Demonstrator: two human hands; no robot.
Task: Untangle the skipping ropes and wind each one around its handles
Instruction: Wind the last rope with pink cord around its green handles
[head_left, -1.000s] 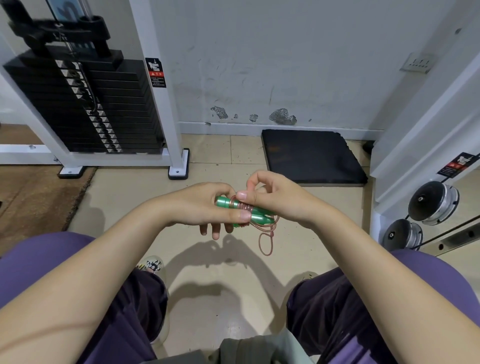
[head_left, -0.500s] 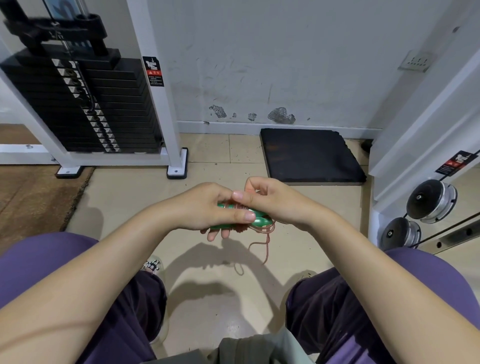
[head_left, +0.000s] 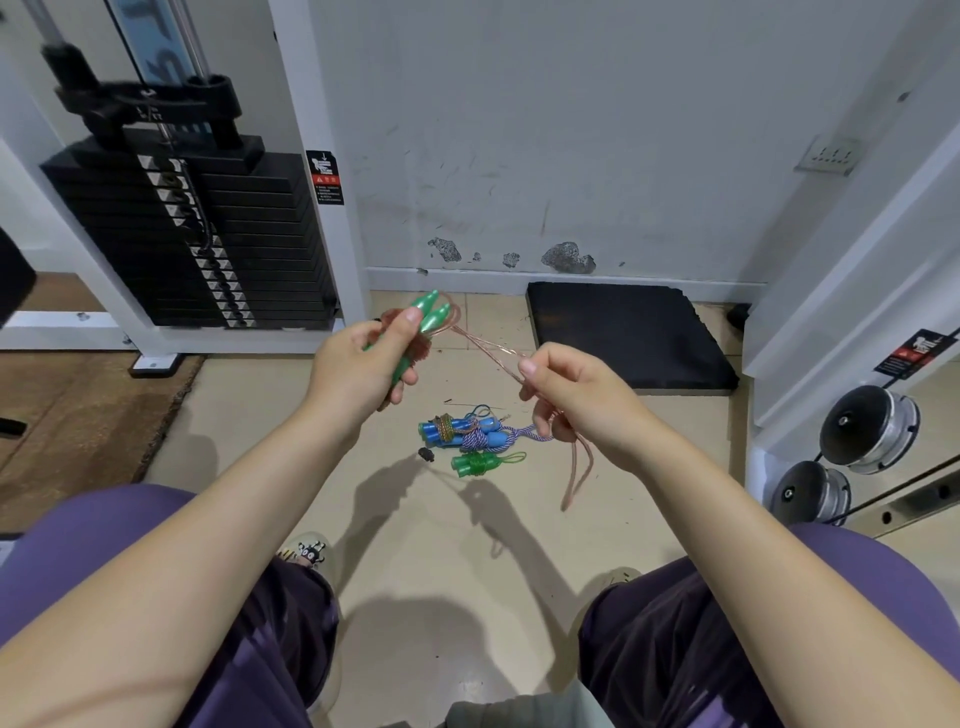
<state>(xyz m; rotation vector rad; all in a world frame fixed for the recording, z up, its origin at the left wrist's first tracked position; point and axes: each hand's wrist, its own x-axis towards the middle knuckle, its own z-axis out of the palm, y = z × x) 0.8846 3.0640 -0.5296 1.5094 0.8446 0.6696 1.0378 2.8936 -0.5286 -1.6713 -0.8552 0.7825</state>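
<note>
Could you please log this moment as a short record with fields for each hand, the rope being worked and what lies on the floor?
left hand: grips the pair of green handles, pink coils bunched around them
right hand: pinches the pink rope, loose end hanging below
rope span: doubled strand runs from handles to right hand
floor: blue-handled rope bundle and small green-handled bundle, both wound
backdrop: weight stack, black mat

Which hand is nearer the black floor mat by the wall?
Right. The right hand, pinching the pink rope, hovers just short of the black mat and to its left in view; the left hand, gripping the green handles, is farther left.
</note>
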